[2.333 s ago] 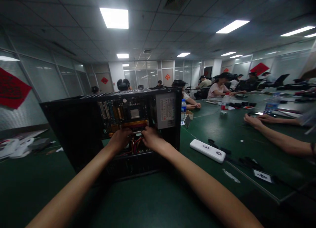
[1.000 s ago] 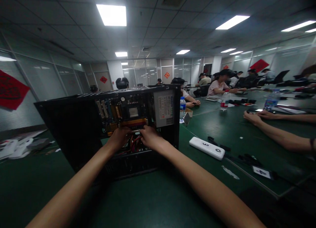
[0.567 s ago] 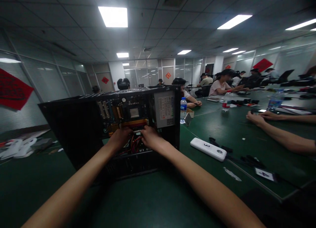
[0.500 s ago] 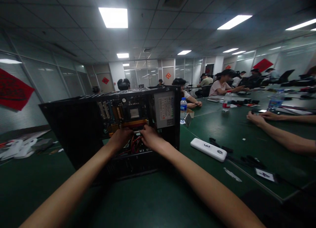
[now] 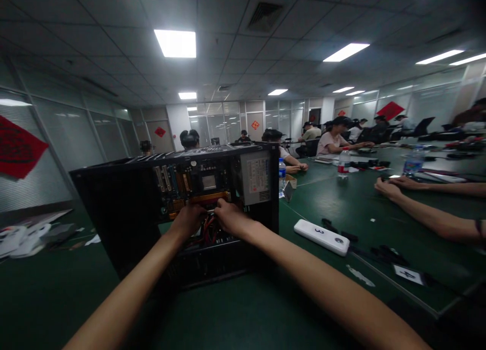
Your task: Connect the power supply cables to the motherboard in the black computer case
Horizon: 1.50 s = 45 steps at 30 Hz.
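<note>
In front of me an open black computer case (image 5: 212, 278) stands upright on the table. Inside it are a motherboard with a square processor socket (image 5: 208, 182), card slots (image 5: 163, 179), and a silver power supply (image 5: 255, 178) at the upper right. My left hand (image 5: 189, 221) and my right hand (image 5: 230, 217) reach in side by side at the board's lower edge, just under the memory slots (image 5: 212, 197). Both have bent, closed fingers, their tips almost meeting; what lies between them is too small and dark to make out. Red and black wires (image 5: 210, 229) hang just below.
Right of the case lie a white power bank (image 5: 322, 236) marked 3, black cables (image 5: 389, 254), and a card (image 5: 408, 274) marked 4. Bottles (image 5: 343, 163) stand farther back. Another person's hands (image 5: 391, 187) rest at the right. White and grey items (image 5: 38, 238) lie left.
The view has tilted slightly upward, so the case and room sit lower in the picture. Both my hands stay at the same place on the board, with only slight finger movement.
</note>
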Tool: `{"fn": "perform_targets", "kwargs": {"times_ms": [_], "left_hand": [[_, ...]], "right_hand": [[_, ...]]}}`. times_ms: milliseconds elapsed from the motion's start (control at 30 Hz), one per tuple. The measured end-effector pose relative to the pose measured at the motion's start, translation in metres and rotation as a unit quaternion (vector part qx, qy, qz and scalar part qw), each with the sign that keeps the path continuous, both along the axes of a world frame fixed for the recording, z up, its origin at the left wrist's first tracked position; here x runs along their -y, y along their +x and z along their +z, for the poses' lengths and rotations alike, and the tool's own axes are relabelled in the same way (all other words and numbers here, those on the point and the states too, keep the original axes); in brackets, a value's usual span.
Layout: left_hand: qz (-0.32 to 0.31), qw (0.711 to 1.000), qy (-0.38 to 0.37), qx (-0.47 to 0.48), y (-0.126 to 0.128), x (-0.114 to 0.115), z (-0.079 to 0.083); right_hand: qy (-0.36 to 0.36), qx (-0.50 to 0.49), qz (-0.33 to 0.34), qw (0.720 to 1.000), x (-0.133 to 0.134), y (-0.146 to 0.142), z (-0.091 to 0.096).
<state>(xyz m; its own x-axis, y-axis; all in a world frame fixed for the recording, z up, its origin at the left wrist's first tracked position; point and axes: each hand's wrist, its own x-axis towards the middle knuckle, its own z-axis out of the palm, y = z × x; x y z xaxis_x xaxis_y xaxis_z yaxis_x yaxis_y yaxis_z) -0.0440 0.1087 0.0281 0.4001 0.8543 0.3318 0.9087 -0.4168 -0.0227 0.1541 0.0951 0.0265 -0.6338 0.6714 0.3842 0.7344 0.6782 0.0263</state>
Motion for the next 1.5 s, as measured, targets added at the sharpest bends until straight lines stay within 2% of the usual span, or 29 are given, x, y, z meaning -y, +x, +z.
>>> {"fn": "perform_targets", "kwargs": {"times_ms": [233,367,767,1200,1500], "left_hand": [[0.000,1.000,0.000,0.009,-0.002,-0.003,-0.003],[0.002,1.000,-0.004,0.016,-0.002,-0.001,-0.002],[0.008,1.000,-0.011,0.022,-0.002,-0.002,-0.002],[-0.012,0.999,0.003,0.041,-0.001,-0.001,-0.005],[0.006,0.999,0.009,0.049,0.000,-0.011,-0.013]], "right_hand": [[0.047,0.082,0.006,0.996,-0.009,-0.009,0.007],[0.031,0.094,-0.021,0.995,-0.011,-0.011,0.005],[-0.007,0.059,-0.060,0.996,-0.008,-0.010,0.005],[0.020,0.053,-0.048,0.997,-0.016,-0.013,0.000],[-0.017,0.044,-0.054,0.997,-0.025,-0.014,-0.002]]}}
